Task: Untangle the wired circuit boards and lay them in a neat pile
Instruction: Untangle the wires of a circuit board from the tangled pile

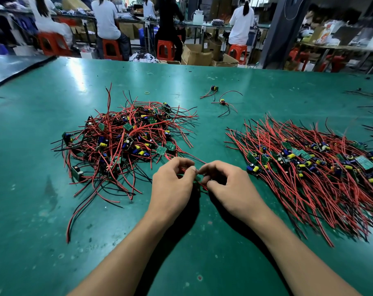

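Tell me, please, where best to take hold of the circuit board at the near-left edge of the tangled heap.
I would pinch the circuit board by its two long edges, coming from the near left, where bare table gives room. It lies at the fringe of the tangled heap, and its wires run into it, so pulling a wire would likely drag others.

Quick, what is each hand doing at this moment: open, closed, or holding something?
Left hand: closed, pinching the red wire of one wired board.
Right hand: closed, pinching the same red wire; the board itself is mostly hidden.
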Demonstrator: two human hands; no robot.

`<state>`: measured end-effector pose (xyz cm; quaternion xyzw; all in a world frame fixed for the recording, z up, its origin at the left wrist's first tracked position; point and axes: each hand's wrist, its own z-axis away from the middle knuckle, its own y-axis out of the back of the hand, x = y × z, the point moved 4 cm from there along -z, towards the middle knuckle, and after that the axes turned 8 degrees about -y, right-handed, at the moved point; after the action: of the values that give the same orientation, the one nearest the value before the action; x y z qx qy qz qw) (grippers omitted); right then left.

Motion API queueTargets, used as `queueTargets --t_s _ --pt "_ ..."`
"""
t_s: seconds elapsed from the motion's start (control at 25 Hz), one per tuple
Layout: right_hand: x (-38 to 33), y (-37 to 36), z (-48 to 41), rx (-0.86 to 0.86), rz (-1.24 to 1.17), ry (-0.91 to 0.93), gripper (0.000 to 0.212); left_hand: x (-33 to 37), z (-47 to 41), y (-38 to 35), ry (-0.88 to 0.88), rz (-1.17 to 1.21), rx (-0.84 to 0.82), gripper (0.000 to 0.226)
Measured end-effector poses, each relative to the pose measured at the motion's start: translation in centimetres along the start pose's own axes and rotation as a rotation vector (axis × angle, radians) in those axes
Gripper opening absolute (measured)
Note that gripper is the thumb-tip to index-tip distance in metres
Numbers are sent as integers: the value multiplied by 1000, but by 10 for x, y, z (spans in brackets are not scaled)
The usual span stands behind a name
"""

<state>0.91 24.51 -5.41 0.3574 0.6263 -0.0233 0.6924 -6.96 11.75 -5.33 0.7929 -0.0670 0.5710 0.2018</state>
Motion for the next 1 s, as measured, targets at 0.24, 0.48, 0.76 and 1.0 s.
queueTargets --t_s 0.24,0.48,0.76,1.0 --pt "2 9 -9 81 -437 -148 7 16 15 -19 -150 74 -396 22" --pt "1 6 -3 -135 -650 -262 33 21 24 -28 -209 100 -706 11" --pt "2 15 -10 -141 -911 -422 21 7 8 -14 214 623 -278 19" --pt "-10 -6 7 -490 -753 -337 23 5 9 -17 322 763 -152 26"
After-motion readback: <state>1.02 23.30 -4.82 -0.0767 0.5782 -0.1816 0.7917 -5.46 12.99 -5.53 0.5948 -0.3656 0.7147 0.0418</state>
